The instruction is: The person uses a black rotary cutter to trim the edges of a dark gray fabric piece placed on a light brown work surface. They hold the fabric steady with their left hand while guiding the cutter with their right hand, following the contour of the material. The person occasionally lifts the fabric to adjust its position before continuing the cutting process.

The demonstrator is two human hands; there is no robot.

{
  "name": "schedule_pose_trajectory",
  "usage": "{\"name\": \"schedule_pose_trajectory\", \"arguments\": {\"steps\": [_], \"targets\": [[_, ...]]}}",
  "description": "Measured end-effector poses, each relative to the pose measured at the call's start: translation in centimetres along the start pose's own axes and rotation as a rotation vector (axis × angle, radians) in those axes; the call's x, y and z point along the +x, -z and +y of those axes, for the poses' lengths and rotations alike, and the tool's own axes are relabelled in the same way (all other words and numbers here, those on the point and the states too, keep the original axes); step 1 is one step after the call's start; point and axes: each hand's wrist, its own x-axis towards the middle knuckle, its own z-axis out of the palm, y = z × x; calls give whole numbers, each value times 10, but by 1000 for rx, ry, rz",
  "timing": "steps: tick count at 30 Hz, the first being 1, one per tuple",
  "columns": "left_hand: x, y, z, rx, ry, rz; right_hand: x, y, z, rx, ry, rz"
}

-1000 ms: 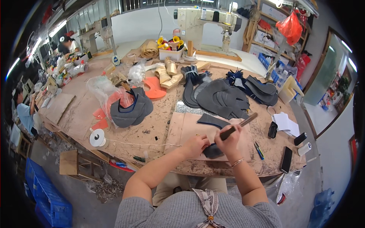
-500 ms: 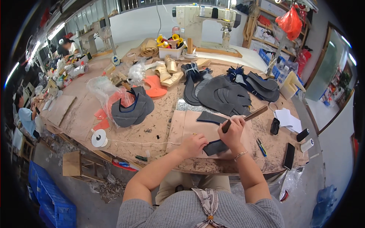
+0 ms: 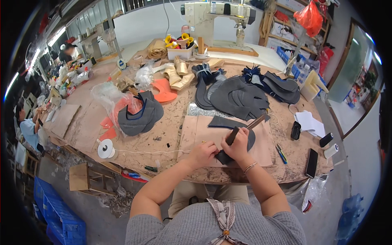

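A curved dark grey piece with a blue edge (image 3: 220, 122) lies on a smooth tan board (image 3: 192, 130) in front of me. My left hand (image 3: 204, 154) is at its near end, with thumb and fingers pinched on the edge; the fingertips are partly hidden. Just right of it, my right hand (image 3: 237, 146) is wrapped round a hammer (image 3: 256, 121) close to its dark head. The wooden handle slants away to the far right, and the head is over the piece. Whether it touches the piece I cannot tell.
Grey cut pieces lie stacked at left (image 3: 141, 118) and in a larger pile (image 3: 237, 98) beyond the board. A thread spool (image 3: 107, 150) trails white thread toward my left hand. At right are snips (image 3: 281, 153), a phone (image 3: 311, 162) and thread cones (image 3: 331, 151). A sewing machine (image 3: 200, 24) stands behind.
My right hand and the hammer have shifted left and slightly nearer. More of the grey piece now shows right of that hand. My left hand stays pinched at the edge.
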Motion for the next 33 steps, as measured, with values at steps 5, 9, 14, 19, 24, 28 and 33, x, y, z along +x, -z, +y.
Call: {"name": "schedule_pose_trajectory", "arguments": {"steps": [5, 9, 14, 19, 24, 28, 33], "targets": [[-21, 14, 4, 14, 60, 54, 6, 1, 7, -14, -25, -2], [-19, 20, 22, -62, 193, 130, 2, 1, 8, -21, -36, 19], [-4, 6, 22, 25, 198, 117, 4, -1, 10, -27, -21, 36], [2, 6, 12, -21, 202, 29, 2, -1, 9, -13, -41, 37], [8, 10, 14, -80, 323, -18, 3, 0, 8, -15, -52, 36], [6, 10, 11, -25, 194, -22, 2, 0, 8, -11, -54, 43], [-5, 4, 8, 81, 95, 10, 9, 5, -5, -11, 9, 57]]}}
